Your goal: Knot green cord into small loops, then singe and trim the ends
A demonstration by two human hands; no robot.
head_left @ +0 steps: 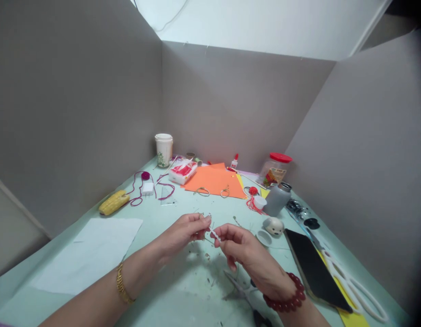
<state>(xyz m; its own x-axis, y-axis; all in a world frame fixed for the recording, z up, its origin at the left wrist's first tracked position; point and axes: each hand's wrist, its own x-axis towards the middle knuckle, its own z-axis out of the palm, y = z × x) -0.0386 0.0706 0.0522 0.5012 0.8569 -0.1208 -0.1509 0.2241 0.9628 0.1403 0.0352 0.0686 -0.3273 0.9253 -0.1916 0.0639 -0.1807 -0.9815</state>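
Observation:
In the middle of the head view, my left hand (183,230) pinches one end of a thin, whitish twisted strand (215,235). The fingertips of my right hand (242,245) are closed on the strand's other end, just to the right. The strand is too small to tell its exact kind. Small scraps (207,256) lie scattered on the table below my fingers. Dark-handled scissors (243,290) rest under my right wrist, partly hidden by it. Beyond my hands are two thin wire rings, one of them a small ring (225,193), by the orange paper (213,179).
At left lie a white sheet (91,250) and a yellow corn cob (114,203). A tissue pack (183,171) and a paper cup (164,151) stand farther back. On the right are a grey bottle (277,200), a red-lidded jar (274,170), a phone (315,268) and white-handled scissors (349,281).

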